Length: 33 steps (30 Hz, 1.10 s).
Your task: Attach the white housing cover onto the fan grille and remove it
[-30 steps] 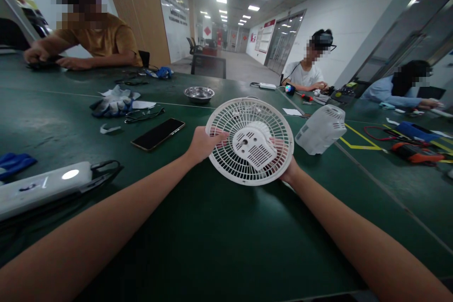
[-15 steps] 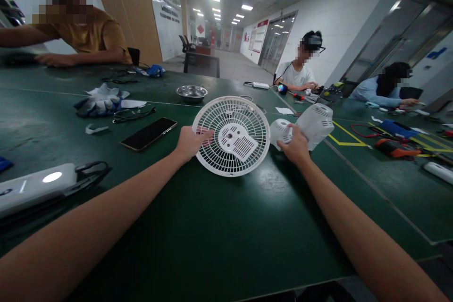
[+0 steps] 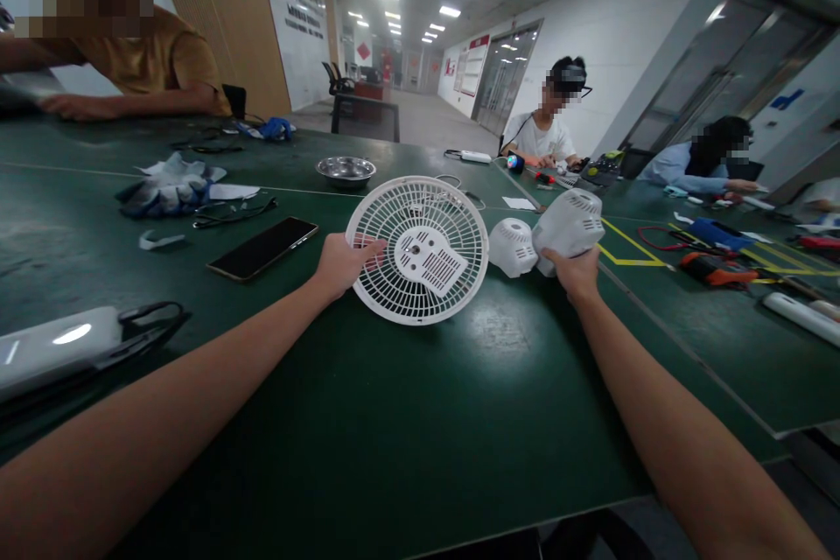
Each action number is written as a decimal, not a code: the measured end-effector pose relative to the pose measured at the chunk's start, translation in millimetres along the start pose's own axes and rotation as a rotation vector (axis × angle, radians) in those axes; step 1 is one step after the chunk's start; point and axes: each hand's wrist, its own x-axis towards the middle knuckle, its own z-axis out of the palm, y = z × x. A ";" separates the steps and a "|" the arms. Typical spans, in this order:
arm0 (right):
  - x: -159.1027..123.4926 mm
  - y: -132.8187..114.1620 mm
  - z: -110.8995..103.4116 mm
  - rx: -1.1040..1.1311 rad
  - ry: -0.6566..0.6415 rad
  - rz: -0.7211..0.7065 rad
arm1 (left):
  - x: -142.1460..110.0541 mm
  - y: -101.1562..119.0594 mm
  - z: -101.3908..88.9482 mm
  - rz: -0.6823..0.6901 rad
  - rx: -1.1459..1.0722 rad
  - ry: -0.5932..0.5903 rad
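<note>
My left hand [image 3: 341, 262] grips the left rim of a round white fan grille [image 3: 420, 249], which is tilted up off the green table [image 3: 407, 420]. A small white motor cap [image 3: 513, 247] lies on the table just right of the grille. My right hand [image 3: 574, 269] is closed on the underside of a larger white fan housing [image 3: 570, 223], beside that cap.
A black phone [image 3: 262, 248], gloves [image 3: 167, 192] and a steel bowl [image 3: 345, 169] lie at the left and back. A white power bank [image 3: 56, 350] sits at the near left. Tools and cables [image 3: 715, 262] cover the right table. Three other people sit around the tables.
My right hand let go of the grille, set the small motor cap down on the table and moved right onto the larger housing. My left hand kept the grille.
</note>
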 end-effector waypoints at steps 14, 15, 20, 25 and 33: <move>-10.3 -44.5 5.1 0.209 0.306 -0.262 | -2.9 7.0 4.4 -0.044 -0.037 0.008; -15.0 -47.7 7.9 0.216 0.261 -0.274 | -3.3 7.7 4.4 -0.048 -0.034 0.013; -39.6 -58.1 21.6 0.082 -0.051 -0.125 | -4.7 10.1 4.7 -0.044 -0.026 0.016; -40.9 -57.6 21.3 0.061 -0.036 -0.130 | -2.6 6.0 3.8 -0.029 -0.020 0.015; 6.7 -17.8 -6.5 0.120 0.237 -0.142 | -4.6 9.1 4.0 -0.030 -0.020 0.008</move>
